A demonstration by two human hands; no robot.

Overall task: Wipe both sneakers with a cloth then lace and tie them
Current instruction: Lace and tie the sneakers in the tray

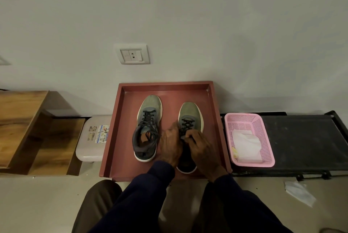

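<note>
Head view, left to right: on a red tray (113, 134), the left sneaker (147, 119) sits laced but seemingly untied, just beside the hands. Left hand (170, 145) and right hand (200, 145) curl around the laces (187, 123) at the right sneaker (190, 111)'s top eyelets, covering its heel. Tying looks underway; next, crossing and cinching a knot needs even tension.

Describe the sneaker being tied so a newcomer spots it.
Find the red tray against the wall, holding two sneakers. It's the sneaker nearer the pink basket. Unlike the other sneaker, left hand and right hand work at its laces.
</note>
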